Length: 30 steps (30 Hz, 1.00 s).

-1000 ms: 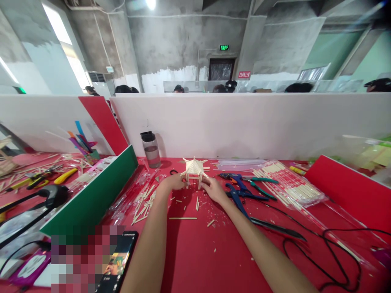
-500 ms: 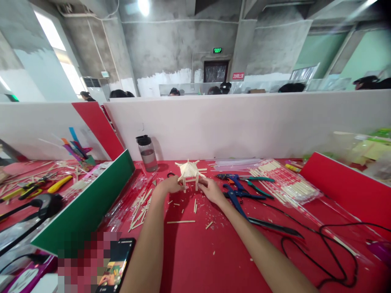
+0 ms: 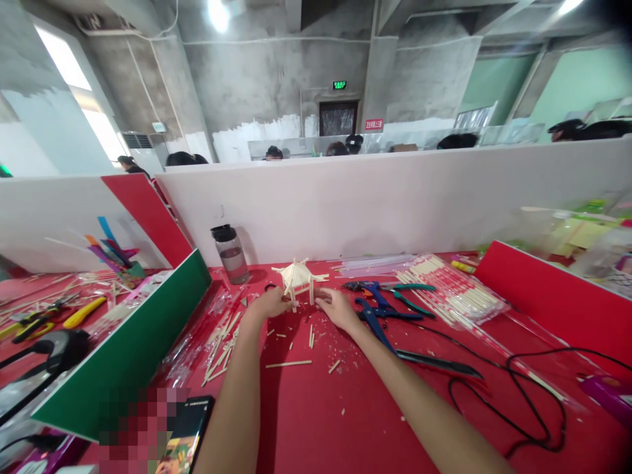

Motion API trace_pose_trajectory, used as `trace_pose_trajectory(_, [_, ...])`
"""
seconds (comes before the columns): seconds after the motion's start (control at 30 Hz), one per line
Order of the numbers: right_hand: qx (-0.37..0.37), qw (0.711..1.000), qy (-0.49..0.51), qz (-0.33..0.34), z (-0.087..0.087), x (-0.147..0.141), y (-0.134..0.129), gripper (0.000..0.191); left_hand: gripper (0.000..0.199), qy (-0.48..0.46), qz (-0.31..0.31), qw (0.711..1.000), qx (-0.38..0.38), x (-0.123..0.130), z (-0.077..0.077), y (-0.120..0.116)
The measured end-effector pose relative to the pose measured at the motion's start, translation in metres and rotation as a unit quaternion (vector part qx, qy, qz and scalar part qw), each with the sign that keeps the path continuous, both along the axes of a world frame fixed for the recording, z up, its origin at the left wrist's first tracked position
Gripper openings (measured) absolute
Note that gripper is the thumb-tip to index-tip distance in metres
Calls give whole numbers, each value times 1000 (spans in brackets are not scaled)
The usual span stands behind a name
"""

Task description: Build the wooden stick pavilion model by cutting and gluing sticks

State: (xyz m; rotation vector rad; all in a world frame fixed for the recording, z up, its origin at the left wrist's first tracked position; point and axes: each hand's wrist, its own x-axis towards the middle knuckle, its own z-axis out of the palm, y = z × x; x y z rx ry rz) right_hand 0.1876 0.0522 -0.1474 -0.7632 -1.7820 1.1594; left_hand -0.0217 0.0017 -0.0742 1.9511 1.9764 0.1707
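Pale wooden sticks joined into a small pavilion-like model [image 3: 297, 275] with a pointed roof and thin legs, upright on a red tabletop [image 3: 336, 421], centred between two bare hands. Left hand [image 3: 271, 301] at the near left leg, fingers curled in, tips partly hidden; pinching or merely touching, cannot tell. Right hand [image 3: 340, 308] at the right leg, thumb and forefinger bent towards the wood; contact too small to judge, so cannot tell whether gripping.

On the far wall, a lit green sign [image 3: 340, 85] above a dark door, readable as "EXIT" below smaller Chinese characters. To the right of the door, a red sign [image 3: 374, 124] with a row of white Chinese characters, too small to read with certainty. On the clear packet of sticks [image 3: 459, 293], red printing, illegible. On the phone [image 3: 190, 431] at lower left, a lit picture and tiny text, unreadable.

Near the left forearm, loose sticks [image 3: 224, 349] in a heap; behind, a black-lidded water bottle [image 3: 232, 260] against a white partition [image 3: 336, 204]. Right of the right hand, a blue-handled tool [image 3: 371, 316] and teal-handled pliers [image 3: 415, 288].
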Motion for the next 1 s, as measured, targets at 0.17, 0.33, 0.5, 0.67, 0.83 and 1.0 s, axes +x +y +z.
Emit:
trace_pose_trajectory(0.17, [-15, 999, -33, -9, -1, 3, 4, 31, 33, -22, -22, 999, -9, -3, 2, 0])
trace_pose_trajectory(0.33, [-11, 993, -113, 21, 10, 16, 4, 12, 28, -14, -26, 998, -56, -21, 8, -3])
trace_pose_trajectory(0.5, [36, 961, -226, 156, 18, 21, -1, 14, 18, 14, 15, 988, -156, -38, 15, -15])
trace_pose_trajectory(0.67, [94, 938, -286, 172, 21, 18, -7, 18, 13, 24, 47, 973, -225, -36, 16, -21])
trace_pose_trajectory(0.83, [120, 921, -322, 184, 26, 16, -13, 14, 11, 37, 51, 968, -243, -25, 11, -18])
trace_pose_trajectory(1.0, [133, 916, -331, 181, 33, 20, -13, 12, 7, 56, 50, 970, -230, -26, 8, -15])
